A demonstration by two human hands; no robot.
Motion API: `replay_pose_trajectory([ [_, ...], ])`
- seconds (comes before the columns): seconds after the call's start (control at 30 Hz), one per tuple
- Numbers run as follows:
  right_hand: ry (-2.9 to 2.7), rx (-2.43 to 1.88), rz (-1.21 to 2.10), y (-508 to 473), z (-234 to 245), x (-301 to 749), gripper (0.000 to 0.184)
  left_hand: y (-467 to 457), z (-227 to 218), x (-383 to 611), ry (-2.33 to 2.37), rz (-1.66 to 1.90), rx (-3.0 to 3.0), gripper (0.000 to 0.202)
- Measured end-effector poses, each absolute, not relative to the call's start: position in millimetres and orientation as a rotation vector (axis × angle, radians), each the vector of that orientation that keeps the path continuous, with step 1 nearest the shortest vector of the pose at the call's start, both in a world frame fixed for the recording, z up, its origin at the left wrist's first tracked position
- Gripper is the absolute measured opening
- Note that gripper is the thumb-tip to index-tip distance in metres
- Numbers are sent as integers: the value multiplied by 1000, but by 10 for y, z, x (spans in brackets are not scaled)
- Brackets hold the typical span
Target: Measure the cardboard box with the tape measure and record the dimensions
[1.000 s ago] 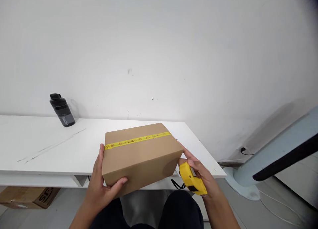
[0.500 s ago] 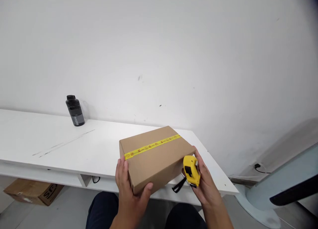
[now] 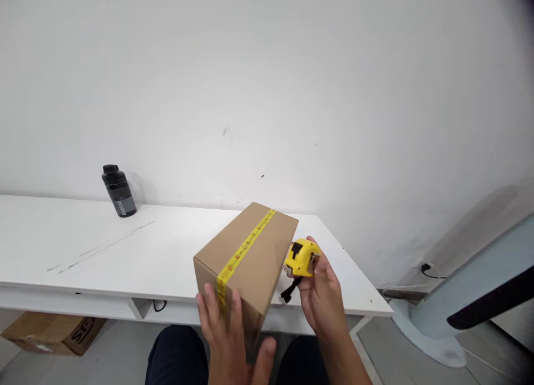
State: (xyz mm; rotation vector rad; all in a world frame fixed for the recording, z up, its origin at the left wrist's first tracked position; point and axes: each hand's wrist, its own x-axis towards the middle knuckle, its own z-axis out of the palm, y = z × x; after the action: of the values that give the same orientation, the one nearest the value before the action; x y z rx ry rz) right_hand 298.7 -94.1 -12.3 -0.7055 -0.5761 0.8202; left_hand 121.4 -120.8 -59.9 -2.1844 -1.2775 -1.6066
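Observation:
A brown cardboard box (image 3: pixel 250 251) with a strip of yellow printed tape (image 3: pixel 247 245) along its top sits at an angle on the white table (image 3: pixel 175 262), its near end reaching the front edge. My left hand (image 3: pixel 229 329) has its fingers spread against that near end, touching the tape that runs down it. Beside the box's right side, my right hand (image 3: pixel 323 293) grips a yellow tape measure (image 3: pixel 302 258) with a black wrist strap (image 3: pixel 291 290) dangling under it. No blade is seen drawn out. The box's underside is hidden.
A black bottle (image 3: pixel 119 191) stands at the back left by the white wall (image 3: pixel 267 95). Another cardboard box (image 3: pixel 52 332) lies beneath the table at the left. A pale rounded appliance (image 3: pixel 467 296) and a plug with a cord (image 3: pixel 425 268) are at the right.
The box has turned, so its near end faces me more directly. My left hand has spread out on that end. My right hand has come away from the box's corner, turning the tape measure.

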Motion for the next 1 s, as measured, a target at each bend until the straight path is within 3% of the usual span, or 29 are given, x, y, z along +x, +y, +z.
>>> replay_pose_trajectory([
  [0.17,-802,-769,798,-1378,-189,2787,64,-1249,-240,889,-842,-1520,-2198,85],
  [0.33,-1066,-813,930,-1739,-53,2653,56,-1163,168,646,-360,-1319,-2386,41],
  [0.4,-1096,-805,905,-1794,7,2636,55,-1194,251,599,-402,-1297,-2377,30],
  [0.57,-1023,-892,668,-1725,41,2759,49,-833,370,422,-575,-1319,-2301,39],
  [0.7,-747,-964,529,-1544,-41,2918,54,-121,393,209,-983,-1559,-2146,19],
  [0.9,-600,-930,357,-1531,-202,3012,48,259,103,58,-1214,-1609,-2301,23],
  [1.0,-694,-1001,243,-1609,-257,2957,47,110,-18,140,-1061,-1636,-2462,20],
])
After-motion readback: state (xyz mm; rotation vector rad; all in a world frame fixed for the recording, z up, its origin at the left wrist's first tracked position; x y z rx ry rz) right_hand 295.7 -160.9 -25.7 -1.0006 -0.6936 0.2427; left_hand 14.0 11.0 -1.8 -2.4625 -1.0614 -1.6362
